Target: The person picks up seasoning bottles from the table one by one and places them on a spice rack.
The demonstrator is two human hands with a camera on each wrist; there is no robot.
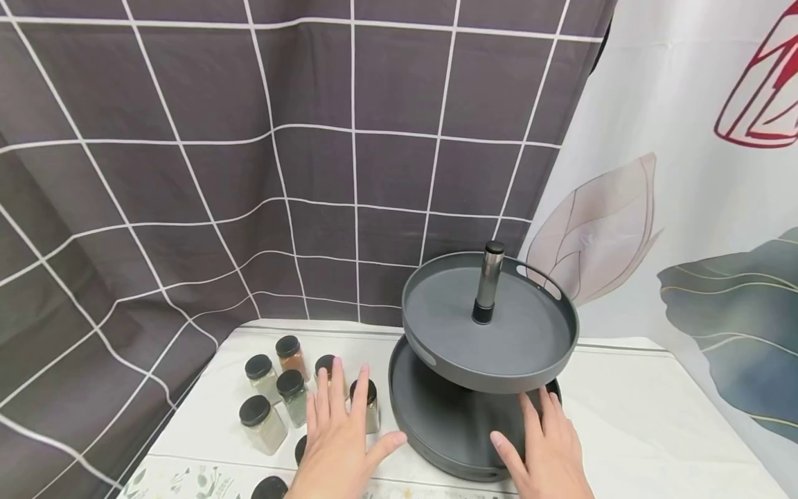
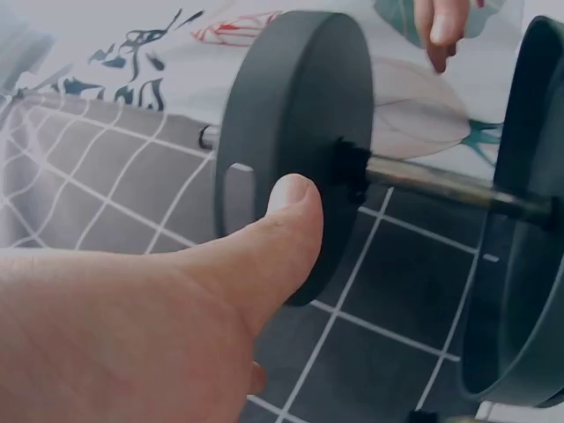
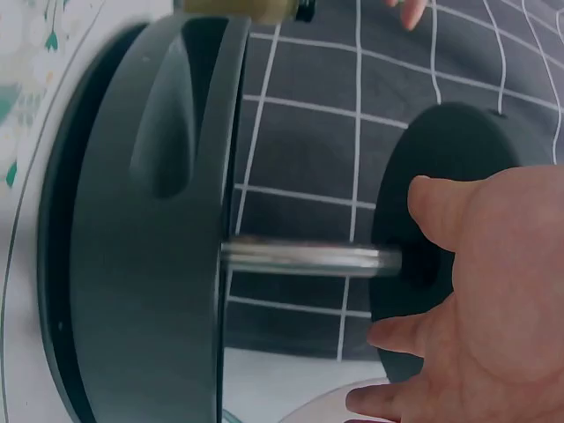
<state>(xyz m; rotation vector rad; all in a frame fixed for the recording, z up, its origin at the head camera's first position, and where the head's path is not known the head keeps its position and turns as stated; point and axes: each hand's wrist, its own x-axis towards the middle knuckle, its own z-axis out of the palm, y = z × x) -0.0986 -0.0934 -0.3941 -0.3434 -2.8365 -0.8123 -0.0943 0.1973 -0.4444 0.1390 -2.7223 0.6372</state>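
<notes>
A dark grey two-tier round tray stand is on the table, its upper tray (image 1: 524,339) above its lower tray (image 1: 445,433), with a metal post (image 1: 490,277) rising through the middle. My left hand (image 1: 339,443) is spread with straight fingers, left of the lower tray and overlapping some spice jars in the head view. At the front right, my right hand (image 1: 551,450) has its fingers extended near the upper tray's rim, over the lower tray's right side. Both hands hold nothing. The right wrist view shows the post between the tiers beyond my right hand (image 3: 502,282).
Several black-lidded jars stand left of the stand, among them an orange-filled jar (image 1: 291,355), a green-filled jar (image 1: 293,398) and a pale-filled jar (image 1: 264,430). A white cloth (image 1: 642,416) covers the table. Behind hangs a grey grid-patterned curtain (image 1: 399,166).
</notes>
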